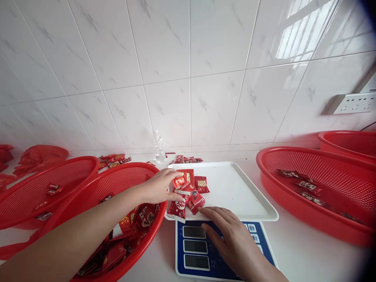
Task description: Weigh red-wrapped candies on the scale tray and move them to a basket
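My left hand is over the left end of a white weighing tray, its thumb and fingers closed around a small red snack packet. More red snack packets lie in a loose pile under and beside it, one with a nut picture at the pile's right. Above the blue scale panel is my right hand, fingers stretched out and holding nothing. Its fingertips reach the tray's front edge, close to a red packet. The scale's display digits are too faint to read.
A red basket of mixed packets stands left of the scale, with another red basket behind it. To the right is a red basket with dark red packets. A clear bottle and loose packets are near the tiled wall.
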The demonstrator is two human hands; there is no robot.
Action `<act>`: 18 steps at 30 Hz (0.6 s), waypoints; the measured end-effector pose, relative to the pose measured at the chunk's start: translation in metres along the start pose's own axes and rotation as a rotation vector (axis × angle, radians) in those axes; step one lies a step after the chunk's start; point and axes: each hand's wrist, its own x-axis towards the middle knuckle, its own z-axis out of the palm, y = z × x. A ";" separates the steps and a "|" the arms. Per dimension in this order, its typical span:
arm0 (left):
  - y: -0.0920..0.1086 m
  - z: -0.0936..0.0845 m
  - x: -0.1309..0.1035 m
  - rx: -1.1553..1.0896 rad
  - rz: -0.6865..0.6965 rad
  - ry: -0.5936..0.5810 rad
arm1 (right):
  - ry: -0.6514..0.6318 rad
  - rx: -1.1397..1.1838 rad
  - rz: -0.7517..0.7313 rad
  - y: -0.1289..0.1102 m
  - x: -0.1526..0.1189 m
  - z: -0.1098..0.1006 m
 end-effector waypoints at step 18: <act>0.028 0.019 0.034 0.219 -0.012 -0.142 | -0.014 0.010 -0.013 -0.001 0.001 -0.001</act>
